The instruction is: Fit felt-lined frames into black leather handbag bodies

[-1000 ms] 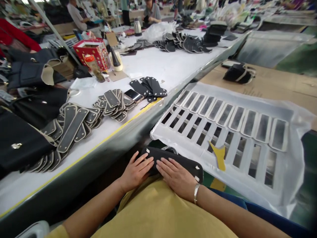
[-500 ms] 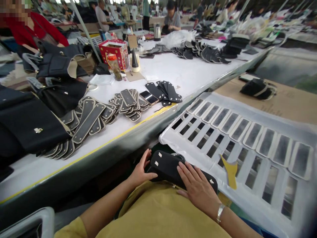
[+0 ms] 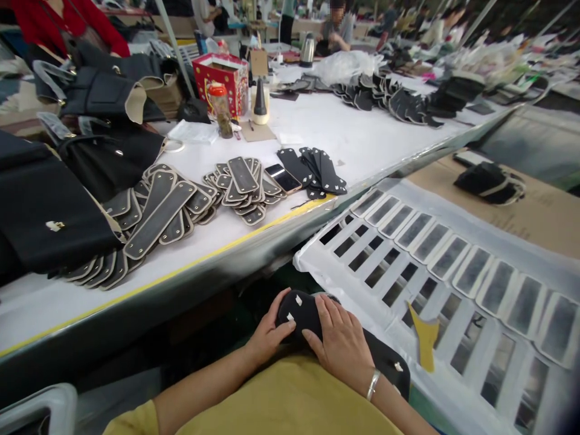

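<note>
Thumb and fingers of our left hand close on the left end of a long black panel, the thumb on its upper face by a white tab and the fingers along its rounded left edge. Our right hand lies across the middle of the panel, palm down, fingers side by side and slightly bent over its far side, thumb spread toward the left hand; whether it grips or only presses, we cannot tell. The panel lies directly under both hands, close in front of our yellow shirt, slanting from the left hand out past the right wrist, where its near right end shows below a silver bracelet. Just right of the panel we have a slatted white rack, with a yellow piece on its slats and a row of grey panels along its far side. To the left, on the white table, we see pale-edged strips in overlapping heaps, with a phone between them and some black pieces farther right.
</note>
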`<control>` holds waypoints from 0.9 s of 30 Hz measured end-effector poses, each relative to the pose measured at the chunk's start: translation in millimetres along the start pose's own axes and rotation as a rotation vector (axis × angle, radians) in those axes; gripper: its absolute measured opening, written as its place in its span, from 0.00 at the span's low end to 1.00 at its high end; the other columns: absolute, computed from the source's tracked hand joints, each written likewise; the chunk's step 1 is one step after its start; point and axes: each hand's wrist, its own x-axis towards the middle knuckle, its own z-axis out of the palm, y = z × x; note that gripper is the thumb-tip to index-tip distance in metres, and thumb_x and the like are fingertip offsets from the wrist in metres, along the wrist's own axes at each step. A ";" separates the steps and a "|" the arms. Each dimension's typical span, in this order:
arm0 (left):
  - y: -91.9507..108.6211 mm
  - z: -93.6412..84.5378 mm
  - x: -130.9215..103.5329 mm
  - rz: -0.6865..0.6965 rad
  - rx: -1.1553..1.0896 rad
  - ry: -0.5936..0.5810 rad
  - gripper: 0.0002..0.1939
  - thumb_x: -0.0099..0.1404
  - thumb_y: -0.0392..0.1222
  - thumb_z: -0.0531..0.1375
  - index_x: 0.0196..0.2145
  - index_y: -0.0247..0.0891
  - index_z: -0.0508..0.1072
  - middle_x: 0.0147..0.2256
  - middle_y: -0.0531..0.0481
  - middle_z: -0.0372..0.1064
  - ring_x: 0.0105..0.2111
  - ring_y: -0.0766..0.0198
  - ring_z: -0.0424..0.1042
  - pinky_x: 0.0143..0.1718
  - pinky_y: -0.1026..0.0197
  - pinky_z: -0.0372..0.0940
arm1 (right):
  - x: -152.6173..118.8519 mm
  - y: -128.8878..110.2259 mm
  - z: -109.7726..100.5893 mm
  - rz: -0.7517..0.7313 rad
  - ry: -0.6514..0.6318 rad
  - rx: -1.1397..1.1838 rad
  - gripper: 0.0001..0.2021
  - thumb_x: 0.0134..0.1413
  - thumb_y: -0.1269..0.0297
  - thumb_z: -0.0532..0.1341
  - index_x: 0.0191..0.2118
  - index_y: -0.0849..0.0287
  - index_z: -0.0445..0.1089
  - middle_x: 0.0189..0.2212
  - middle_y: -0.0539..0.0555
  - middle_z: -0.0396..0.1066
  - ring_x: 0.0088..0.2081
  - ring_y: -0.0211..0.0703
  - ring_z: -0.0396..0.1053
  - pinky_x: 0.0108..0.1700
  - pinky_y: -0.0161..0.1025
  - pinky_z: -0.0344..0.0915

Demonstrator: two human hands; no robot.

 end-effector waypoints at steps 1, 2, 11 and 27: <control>-0.3 0.9 0.5 -0.005 0.013 0.015 0.31 0.63 0.44 0.53 0.61 0.40 0.46 0.59 0.44 0.53 0.57 0.55 0.57 0.59 0.46 0.53 | 3.3 -1.1 -0.4 0.006 -0.008 0.002 0.31 0.56 0.50 0.52 0.61 0.63 0.53 0.58 0.62 0.57 0.55 0.58 0.56 0.52 0.54 0.55; -0.8 1.4 1.0 -0.010 0.021 0.029 0.31 0.63 0.44 0.53 0.61 0.40 0.47 0.60 0.44 0.52 0.58 0.55 0.56 0.59 0.47 0.52 | 6.8 -2.4 -0.7 0.010 -0.017 0.004 0.30 0.57 0.51 0.52 0.61 0.63 0.53 0.57 0.62 0.57 0.55 0.58 0.57 0.52 0.54 0.56; 9.5 -10.1 4.9 -0.049 0.043 -0.047 0.30 0.64 0.49 0.51 0.61 0.40 0.50 0.60 0.45 0.53 0.58 0.55 0.55 0.59 0.49 0.52 | 39.1 7.1 -10.6 0.112 -0.276 0.172 0.26 0.59 0.49 0.49 0.57 0.60 0.59 0.45 0.63 0.69 0.43 0.55 0.69 0.40 0.47 0.64; 20.2 -1.7 6.0 -0.173 -0.043 0.090 0.22 0.65 0.46 0.51 0.56 0.41 0.60 0.57 0.47 0.59 0.56 0.56 0.58 0.59 0.53 0.50 | 13.6 65.2 -30.0 0.079 -0.513 0.400 0.25 0.62 0.49 0.42 0.60 0.52 0.56 0.53 0.55 0.65 0.51 0.50 0.65 0.51 0.47 0.61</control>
